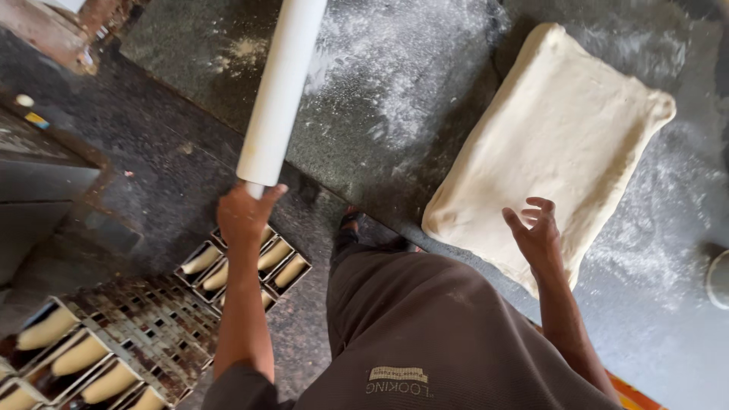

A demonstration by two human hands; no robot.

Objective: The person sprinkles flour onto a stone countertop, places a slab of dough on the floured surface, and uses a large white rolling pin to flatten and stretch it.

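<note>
Hands first, from the left: my left hand (244, 215) is closed around the end of a long white cylindrical rolling pin (279, 95), lifted clear of the flour-dusted dark stone tabletop (380, 83). Below it on the floor sit metal loaf tins holding pale dough logs (76, 353). Further right, the pale rectangular slab of dough (554, 140) lies flat, already folded and squared, its top looking unrolled. My right hand (538, 231) hovers just above its near edge, fingers loosely spread, holding nothing.

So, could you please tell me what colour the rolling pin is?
The rolling pin is plain white, held in the left hand; the head view shows it best.
</note>
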